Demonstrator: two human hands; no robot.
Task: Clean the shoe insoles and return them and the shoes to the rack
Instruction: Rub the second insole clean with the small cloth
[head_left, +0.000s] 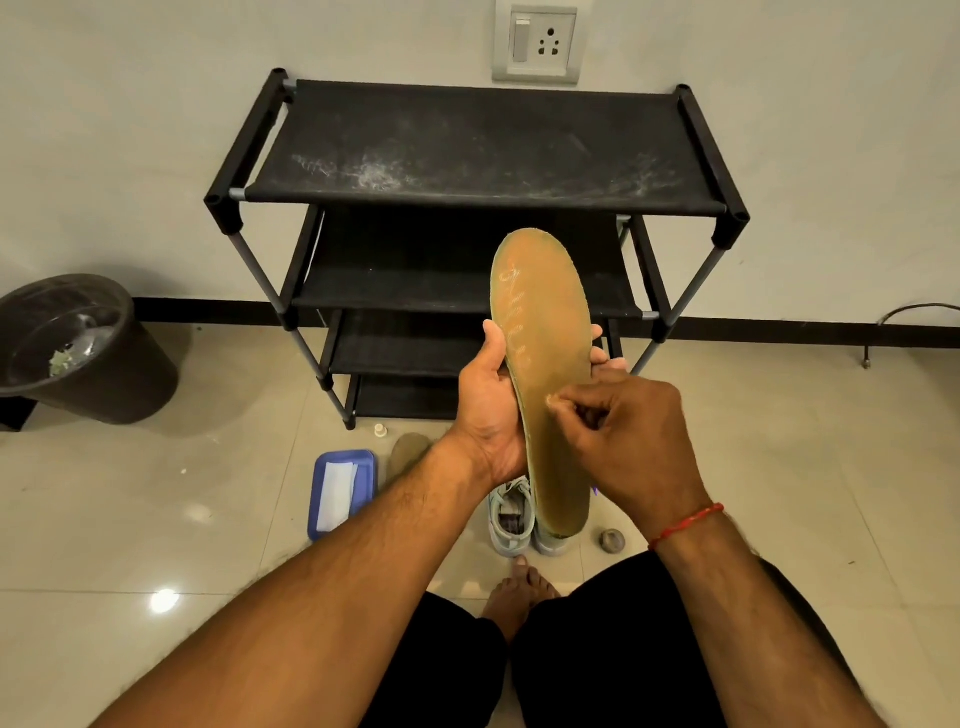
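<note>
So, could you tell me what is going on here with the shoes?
A person sitting on the floor holds a tan insole upright in the left hand and picks at its surface with pinched fingertips of the right hand. The pale shoes stand on the floor below it, a second insole lies beside the blue tray, and no shoes show on the black rack.

The insole (545, 312) was tan with pale lettering; the rack (467, 145) black, streaked whitish; the tray (367, 478) blue; the shoes (511, 519) pale grey; the bin (104, 387) dark brown.
</note>
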